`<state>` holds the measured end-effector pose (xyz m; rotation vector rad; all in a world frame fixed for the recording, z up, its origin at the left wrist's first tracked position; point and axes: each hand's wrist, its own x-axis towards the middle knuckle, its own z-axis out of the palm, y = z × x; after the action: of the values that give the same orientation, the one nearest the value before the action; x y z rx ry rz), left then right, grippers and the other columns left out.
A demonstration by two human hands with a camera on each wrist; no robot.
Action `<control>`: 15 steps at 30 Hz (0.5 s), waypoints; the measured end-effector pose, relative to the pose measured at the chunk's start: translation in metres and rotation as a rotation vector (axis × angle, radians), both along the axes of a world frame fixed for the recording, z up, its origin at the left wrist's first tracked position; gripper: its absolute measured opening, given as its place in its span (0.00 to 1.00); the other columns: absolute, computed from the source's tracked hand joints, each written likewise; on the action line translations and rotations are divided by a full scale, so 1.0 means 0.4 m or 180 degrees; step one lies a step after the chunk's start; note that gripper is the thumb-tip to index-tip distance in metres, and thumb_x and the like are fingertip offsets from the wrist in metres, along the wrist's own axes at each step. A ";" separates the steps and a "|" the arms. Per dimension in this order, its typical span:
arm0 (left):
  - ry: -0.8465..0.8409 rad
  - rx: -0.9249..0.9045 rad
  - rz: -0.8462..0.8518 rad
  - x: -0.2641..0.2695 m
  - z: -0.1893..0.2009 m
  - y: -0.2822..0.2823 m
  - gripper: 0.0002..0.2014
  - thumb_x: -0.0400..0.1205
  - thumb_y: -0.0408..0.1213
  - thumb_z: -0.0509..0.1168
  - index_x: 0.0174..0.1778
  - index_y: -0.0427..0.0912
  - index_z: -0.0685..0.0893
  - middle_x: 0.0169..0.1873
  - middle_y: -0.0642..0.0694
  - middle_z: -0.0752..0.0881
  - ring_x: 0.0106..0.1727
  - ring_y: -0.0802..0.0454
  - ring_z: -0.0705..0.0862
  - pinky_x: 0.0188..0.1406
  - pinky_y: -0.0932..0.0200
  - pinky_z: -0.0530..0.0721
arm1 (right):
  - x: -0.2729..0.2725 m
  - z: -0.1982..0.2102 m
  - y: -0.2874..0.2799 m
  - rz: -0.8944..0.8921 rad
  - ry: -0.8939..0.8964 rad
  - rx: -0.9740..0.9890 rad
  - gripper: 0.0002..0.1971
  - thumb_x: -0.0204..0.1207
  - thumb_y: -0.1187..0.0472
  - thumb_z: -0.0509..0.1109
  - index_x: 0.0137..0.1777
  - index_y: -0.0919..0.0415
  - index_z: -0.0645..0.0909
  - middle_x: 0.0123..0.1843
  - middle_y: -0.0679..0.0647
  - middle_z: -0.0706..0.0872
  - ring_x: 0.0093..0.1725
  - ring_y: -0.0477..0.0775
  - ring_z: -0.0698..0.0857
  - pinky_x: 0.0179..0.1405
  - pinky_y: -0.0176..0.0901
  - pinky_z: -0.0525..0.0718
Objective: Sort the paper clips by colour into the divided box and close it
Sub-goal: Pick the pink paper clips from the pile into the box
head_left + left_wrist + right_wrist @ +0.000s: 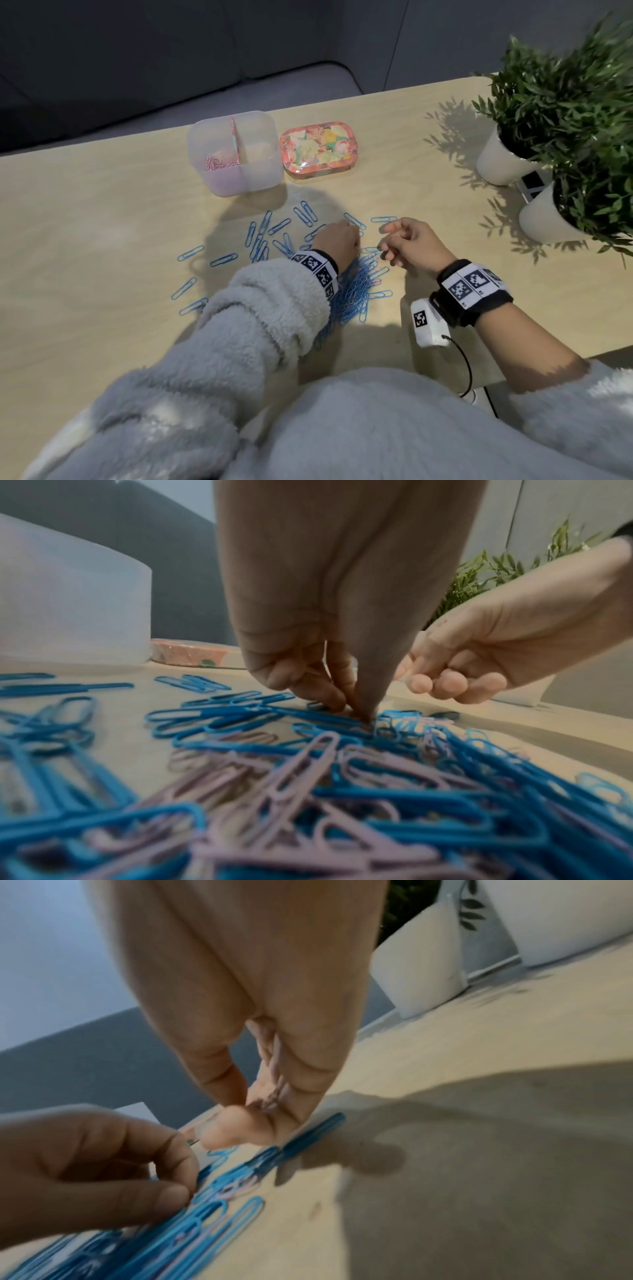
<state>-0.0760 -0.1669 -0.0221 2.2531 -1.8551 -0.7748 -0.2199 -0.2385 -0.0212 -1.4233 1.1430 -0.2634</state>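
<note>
My left hand [337, 241] pinches into the tangled heap of blue and pink wire paper clips [308, 791] just before the translucent divided plastic box [236, 156]; my right hand [409, 245] grips pink ones. One compartment holds pink; blues remain, lid off.

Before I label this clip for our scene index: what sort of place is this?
Probably a home or lounge-like room: a light wooden table stands before a dark sofa, with two potted plants and a floral tin on it.
</note>
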 end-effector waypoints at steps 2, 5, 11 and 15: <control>-0.0063 0.0040 -0.0060 0.003 -0.008 0.005 0.09 0.81 0.32 0.59 0.54 0.34 0.79 0.58 0.35 0.78 0.60 0.35 0.78 0.58 0.44 0.77 | -0.012 -0.011 0.009 0.0040 0.0118 -0.0017 0.10 0.77 0.74 0.58 0.40 0.62 0.77 0.28 0.57 0.80 0.17 0.45 0.76 0.13 0.29 0.70; -0.0373 0.0047 -0.0166 0.007 -0.015 0.016 0.11 0.83 0.31 0.56 0.58 0.33 0.76 0.60 0.35 0.77 0.63 0.36 0.76 0.58 0.46 0.75 | -0.024 -0.036 0.023 0.0788 0.0735 -0.0947 0.14 0.72 0.66 0.69 0.27 0.54 0.76 0.21 0.48 0.78 0.20 0.43 0.74 0.27 0.37 0.73; 0.0881 -0.0400 0.0679 0.064 0.022 0.049 0.07 0.83 0.32 0.55 0.52 0.35 0.76 0.44 0.37 0.85 0.46 0.40 0.82 0.44 0.51 0.78 | 0.004 -0.036 0.037 0.1231 0.1312 -0.1432 0.14 0.71 0.65 0.69 0.28 0.54 0.71 0.26 0.51 0.78 0.32 0.56 0.76 0.39 0.44 0.75; 0.2058 -0.0158 0.1385 0.118 0.041 0.081 0.09 0.85 0.30 0.50 0.53 0.38 0.76 0.31 0.50 0.75 0.30 0.56 0.73 0.26 0.65 0.71 | 0.005 -0.026 0.017 0.0874 0.0876 -0.0839 0.14 0.71 0.68 0.68 0.26 0.55 0.72 0.24 0.55 0.80 0.26 0.54 0.77 0.32 0.44 0.76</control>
<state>-0.0286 -0.1345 -0.0057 1.9340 -1.0399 -1.1653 -0.2181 -0.2316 -0.0314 -1.8740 1.1449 -0.0225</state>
